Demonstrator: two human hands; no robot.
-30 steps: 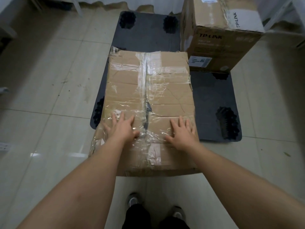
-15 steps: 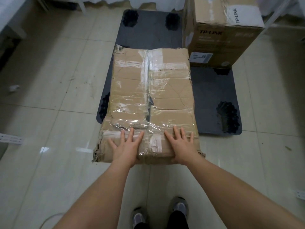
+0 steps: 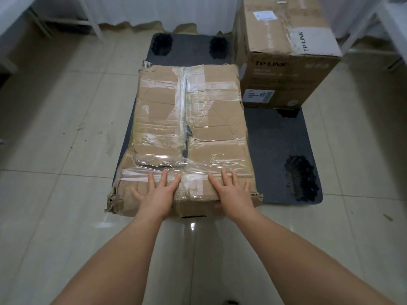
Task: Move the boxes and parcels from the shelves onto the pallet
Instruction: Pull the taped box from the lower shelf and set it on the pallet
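Observation:
A worn cardboard box (image 3: 198, 119) wrapped in clear tape lies flat on the left half of the dark pallet (image 3: 282, 150). Its near end sticks out past the pallet's front edge over the tiled floor. My left hand (image 3: 156, 194) and my right hand (image 3: 233, 192) lie flat on the box's near top edge, fingers spread, gripping nothing. A taller TP-LINK carton (image 3: 286, 78) stands on the pallet's far right corner, close beside the taped box.
White shelf legs (image 3: 94, 23) stand at the far left and a white frame (image 3: 392, 25) at the far right. Pale tiled floor (image 3: 55, 150) surrounds the pallet. The pallet's near right part (image 3: 275, 183) is bare.
The taped box has slid away from me, further onto the pallet. Both hands have shifted from the middle of its top back to its near edge.

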